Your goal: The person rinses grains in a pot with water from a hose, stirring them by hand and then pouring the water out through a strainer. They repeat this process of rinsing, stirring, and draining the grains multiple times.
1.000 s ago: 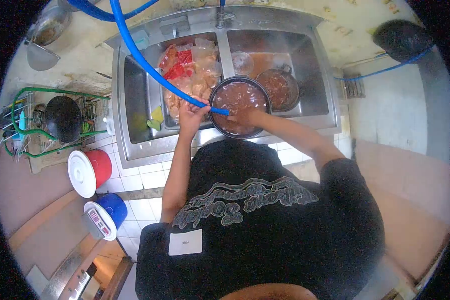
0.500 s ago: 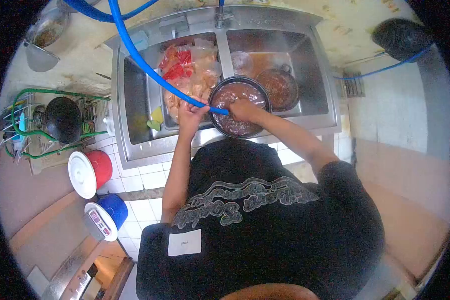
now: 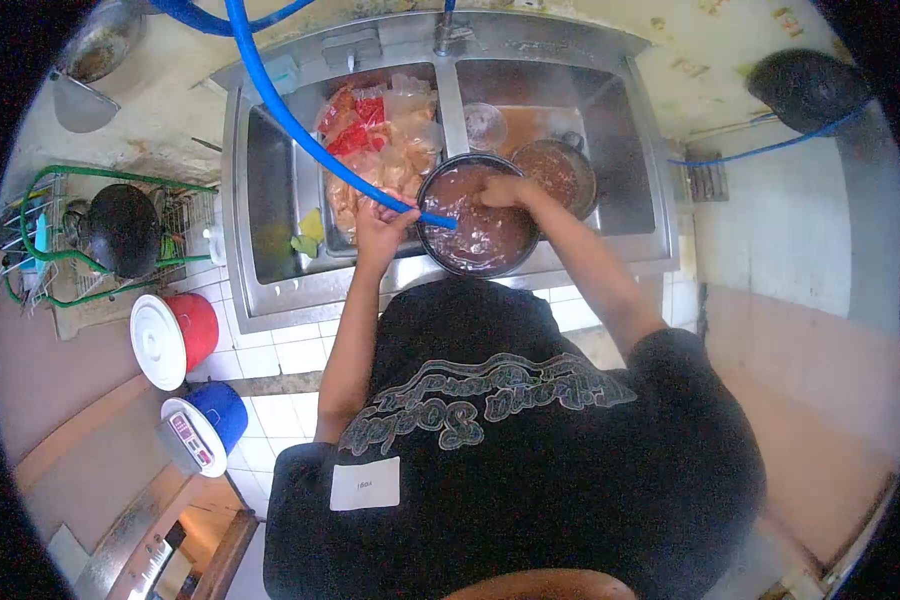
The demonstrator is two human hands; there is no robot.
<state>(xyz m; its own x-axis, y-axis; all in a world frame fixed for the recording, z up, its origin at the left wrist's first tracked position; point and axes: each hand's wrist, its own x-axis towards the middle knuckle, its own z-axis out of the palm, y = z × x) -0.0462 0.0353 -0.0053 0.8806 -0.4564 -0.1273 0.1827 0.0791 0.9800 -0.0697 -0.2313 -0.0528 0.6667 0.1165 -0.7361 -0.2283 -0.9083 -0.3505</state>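
My left hand (image 3: 382,228) is closed around a blue hose (image 3: 330,166), close to the hose's end. That end hangs over a round dark-rimmed pot (image 3: 423,240) full of reddish-brown, bubbly water (image 3: 475,245). Inside the far right part of the pot is my right hand (image 3: 504,191), its fingertips dipping into the water. The murky liquid hides what those fingers touch or hold. The pot sits at the near side of the sink's divider, in front of both basins.
Plastic bags of pale food and red packets (image 3: 385,140) fill the left basin of the steel sink (image 3: 310,300). A second pot (image 3: 560,175) and a clear bowl (image 3: 485,126) sit in brown water on the right. Red (image 3: 198,330) and blue (image 3: 225,415) buckets stand lower left.
My right hand has moved from beside the hose end, near the pot's middle, away toward the far right rim. My left hand keeps the hose in about the same place.
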